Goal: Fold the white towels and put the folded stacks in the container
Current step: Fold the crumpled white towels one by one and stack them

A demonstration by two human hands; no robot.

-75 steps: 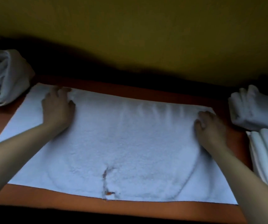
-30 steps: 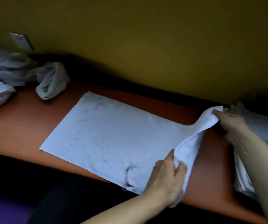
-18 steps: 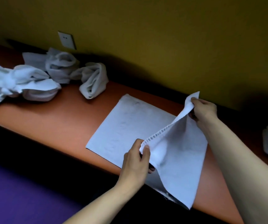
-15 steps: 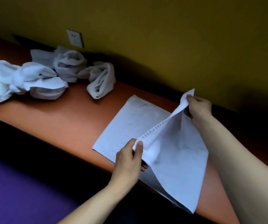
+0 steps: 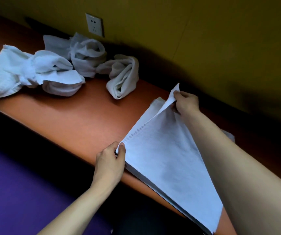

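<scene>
Orange-brown tabletop [image 5: 72, 119] carries a white towel [image 5: 167, 160] folded over near its front edge; crumpled towels [image 5: 65, 65] lie well apart. Left hand [image 5: 110, 162] pinches the near corner, right hand [image 5: 185, 103] pinches the far, lifted corner.

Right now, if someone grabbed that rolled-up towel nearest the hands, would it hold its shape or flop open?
The rolled towel would probably sag and partly unroll: its coil looks loose, with open folds at the near end. It seems soft and light, like the towel drooping between the left hand and right hand. Pushed along the table, it would likely drag rather than roll.
</scene>
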